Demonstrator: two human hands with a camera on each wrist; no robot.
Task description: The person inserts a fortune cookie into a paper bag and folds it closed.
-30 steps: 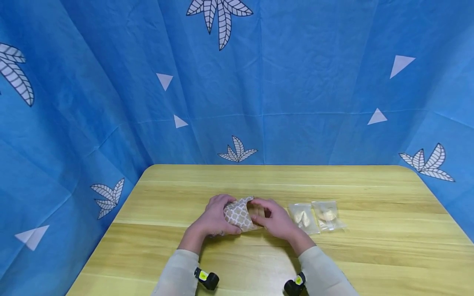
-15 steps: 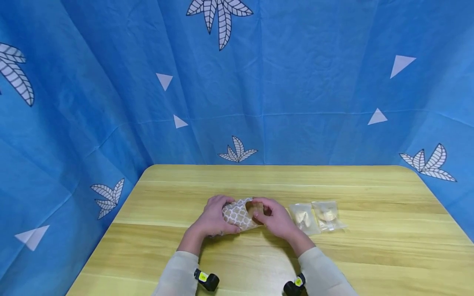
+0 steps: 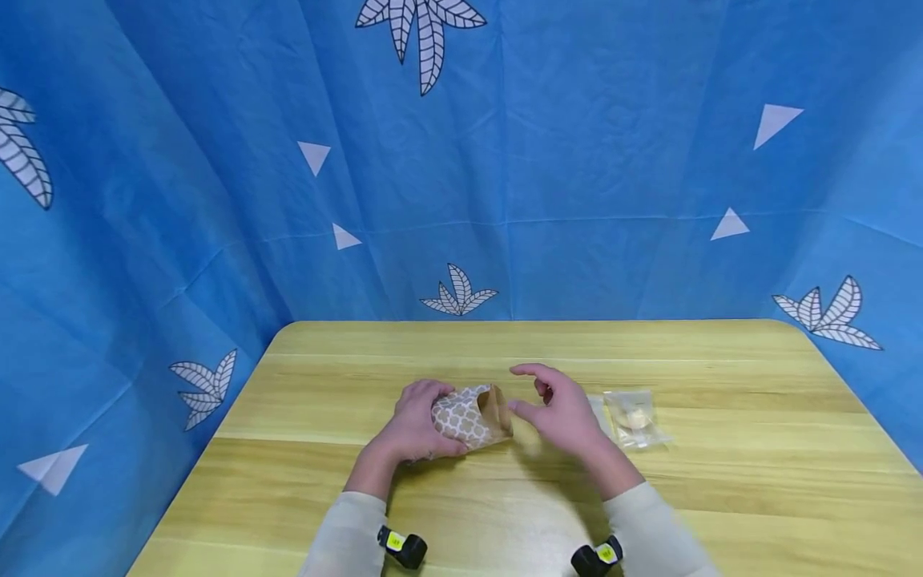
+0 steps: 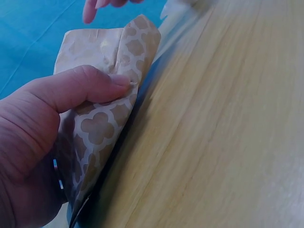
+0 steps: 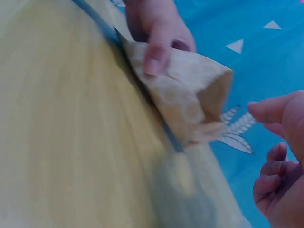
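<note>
Blue curtain w/ wht leaf prints bhd wood tbl.

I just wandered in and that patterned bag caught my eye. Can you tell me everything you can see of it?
The bag looks like brown paper printed with a white lattice pattern, plain brown inside. It is tipped sideways, on or just above the table, mouth gaping toward the right hand, which does not touch it. The left hand grips its body. Any contents I cannot make out.

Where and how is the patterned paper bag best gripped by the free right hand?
Probably pinch the paper bag by the rim of its mouth, coming from the person's right: the opening faces the right hand, while the left hand grips the body.
</note>
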